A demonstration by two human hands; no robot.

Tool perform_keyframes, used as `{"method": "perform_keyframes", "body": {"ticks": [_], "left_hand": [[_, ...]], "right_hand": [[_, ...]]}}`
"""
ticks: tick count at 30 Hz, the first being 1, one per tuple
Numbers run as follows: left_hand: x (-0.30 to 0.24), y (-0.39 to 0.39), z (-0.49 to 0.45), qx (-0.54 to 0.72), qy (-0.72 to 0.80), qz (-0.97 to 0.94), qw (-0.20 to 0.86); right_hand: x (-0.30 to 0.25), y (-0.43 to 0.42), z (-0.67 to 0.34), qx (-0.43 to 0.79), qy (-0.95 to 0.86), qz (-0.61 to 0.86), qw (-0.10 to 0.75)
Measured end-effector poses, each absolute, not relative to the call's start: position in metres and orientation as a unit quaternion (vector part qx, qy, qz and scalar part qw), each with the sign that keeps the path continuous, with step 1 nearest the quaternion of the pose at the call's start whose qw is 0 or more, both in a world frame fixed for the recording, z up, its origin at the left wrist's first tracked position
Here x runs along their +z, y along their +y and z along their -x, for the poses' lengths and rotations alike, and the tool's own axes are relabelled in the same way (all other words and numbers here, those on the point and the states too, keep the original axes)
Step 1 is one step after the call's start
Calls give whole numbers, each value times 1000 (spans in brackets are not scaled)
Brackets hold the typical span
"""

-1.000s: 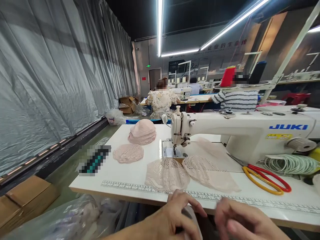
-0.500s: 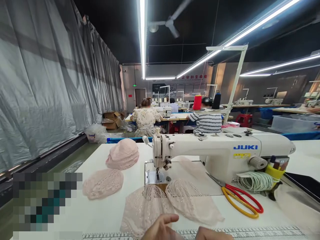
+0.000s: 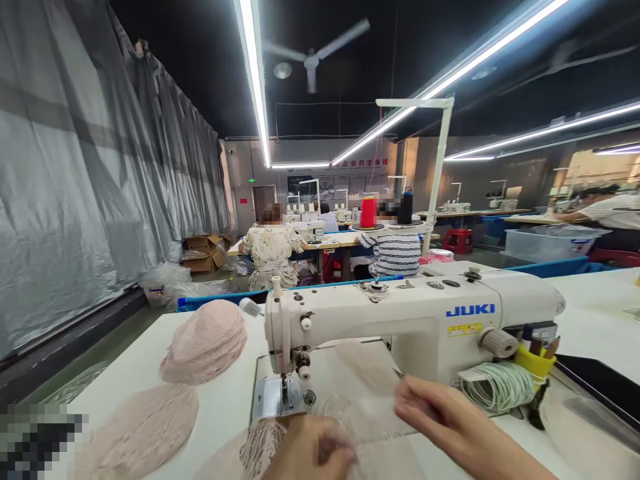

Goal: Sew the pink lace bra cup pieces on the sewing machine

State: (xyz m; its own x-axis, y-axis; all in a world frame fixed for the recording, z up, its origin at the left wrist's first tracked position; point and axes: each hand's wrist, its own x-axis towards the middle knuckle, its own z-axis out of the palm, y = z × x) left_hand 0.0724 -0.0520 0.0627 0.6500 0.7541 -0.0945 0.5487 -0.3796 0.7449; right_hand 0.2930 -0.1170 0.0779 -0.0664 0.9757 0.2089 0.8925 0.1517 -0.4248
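Note:
My left hand (image 3: 313,448), fingers bent and smeared by motion, is over the pale pink lace piece (image 3: 265,443) in front of the sewing machine (image 3: 370,303). Whether it grips the lace cannot be told. My right hand (image 3: 433,410) is raised right of the needle, its fingers curled closed; what they hold, if anything, is hidden. A sheer piece (image 3: 385,457) lies between the hands. The scissors' handles do not show; my right hand and forearm cover that spot. The presser foot (image 3: 285,393) stands over the metal needle plate (image 3: 265,397).
Left of the machine lie a stack of pink lace pieces (image 3: 207,343) and a flatter lace piece (image 3: 145,430). To the right are a coil of pale green cord (image 3: 500,387), a yellow pen holder (image 3: 535,363) and a dark tray (image 3: 600,380). Several people sit at machines beyond.
Both hands have risen from the front edge; my right hand has reached forward and right over the scissors' place. My view has turned right. The red and yellow scissor handles no longer show.

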Motion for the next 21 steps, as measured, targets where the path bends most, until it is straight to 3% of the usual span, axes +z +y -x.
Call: {"method": "perform_keyframes", "body": {"ticks": [3,12,18,21], "left_hand": [[55,-27,-80,75,429,-858,273],[5,3,-84,14,393,-894,215],[26,3,-105,95,344,-918,176],[41,3,-128,186,349,-866,307]], "right_hand": [[64,-80,-302,50,-705,682,189],[28,-12,-323,7,-640,753,155],[19,4,-337,57,-582,766,268],[19,7,-339,115,-569,735,349]]}}
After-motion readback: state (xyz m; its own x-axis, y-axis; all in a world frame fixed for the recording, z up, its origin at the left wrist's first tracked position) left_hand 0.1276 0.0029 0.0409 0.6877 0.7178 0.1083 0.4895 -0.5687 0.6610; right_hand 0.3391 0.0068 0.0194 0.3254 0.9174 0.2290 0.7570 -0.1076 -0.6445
